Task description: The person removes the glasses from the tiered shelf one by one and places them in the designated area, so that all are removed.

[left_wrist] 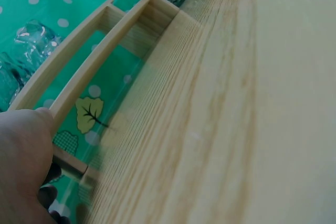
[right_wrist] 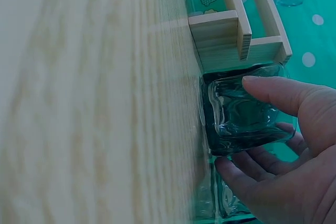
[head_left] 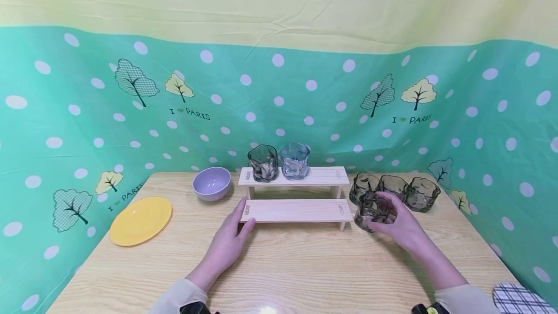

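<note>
A two-tier wooden rack (head_left: 296, 211) stands mid-table. My left hand (head_left: 227, 236) grips the left end of its lower step, thumb at the front edge. In the left wrist view the thumb lies on the step's edge and the other fingers are partly hidden beneath. On the top step stand a smoky grey glass (head_left: 263, 164) and a light blue glass (head_left: 295, 161). Right of the rack, my right hand (head_left: 403, 224) holds another smoky grey glass (right_wrist: 241, 111), thumb on one side and fingers on the other. This wavy-sided glass is upright, close beside the rack's right end.
Several more grey glasses (head_left: 422, 195) stand close together behind my right hand. A purple bowl (head_left: 211, 184) sits left of the rack, and a yellow plate (head_left: 141, 221) lies farther left. A checked cloth (head_left: 519, 299) shows at the lower right. A green polka-dot curtain (head_left: 279, 101) hangs behind the table.
</note>
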Action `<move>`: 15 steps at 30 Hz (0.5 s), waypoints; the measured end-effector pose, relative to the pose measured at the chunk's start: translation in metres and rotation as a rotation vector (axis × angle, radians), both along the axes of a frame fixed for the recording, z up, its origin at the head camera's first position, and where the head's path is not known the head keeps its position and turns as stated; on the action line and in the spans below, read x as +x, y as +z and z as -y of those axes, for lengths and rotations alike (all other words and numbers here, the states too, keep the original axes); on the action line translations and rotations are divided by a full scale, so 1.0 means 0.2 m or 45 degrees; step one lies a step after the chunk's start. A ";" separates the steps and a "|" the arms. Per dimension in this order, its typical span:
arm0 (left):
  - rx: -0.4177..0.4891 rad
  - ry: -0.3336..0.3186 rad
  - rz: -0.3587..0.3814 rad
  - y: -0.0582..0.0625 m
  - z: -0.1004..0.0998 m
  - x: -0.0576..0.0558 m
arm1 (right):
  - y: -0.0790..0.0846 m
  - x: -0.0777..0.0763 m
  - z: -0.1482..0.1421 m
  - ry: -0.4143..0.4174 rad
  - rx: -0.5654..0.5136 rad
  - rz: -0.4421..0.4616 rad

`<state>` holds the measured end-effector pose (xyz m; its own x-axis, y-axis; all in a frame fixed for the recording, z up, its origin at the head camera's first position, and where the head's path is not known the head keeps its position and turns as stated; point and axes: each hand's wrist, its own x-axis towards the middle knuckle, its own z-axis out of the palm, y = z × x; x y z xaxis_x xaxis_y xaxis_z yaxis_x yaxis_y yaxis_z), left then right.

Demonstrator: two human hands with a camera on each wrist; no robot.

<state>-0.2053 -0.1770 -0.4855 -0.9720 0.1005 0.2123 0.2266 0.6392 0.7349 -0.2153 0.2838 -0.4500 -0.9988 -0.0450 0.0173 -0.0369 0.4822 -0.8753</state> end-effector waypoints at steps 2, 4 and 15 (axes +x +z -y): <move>0.001 0.000 -0.001 0.00 0.00 0.00 | 0.01 0.00 0.00 0.005 0.009 -0.004; 0.004 0.001 -0.002 0.00 0.00 0.00 | 0.01 0.00 0.00 0.008 0.018 -0.003; 0.012 -0.004 -0.017 0.00 0.00 0.00 | 0.12 0.03 0.00 0.039 0.162 -0.062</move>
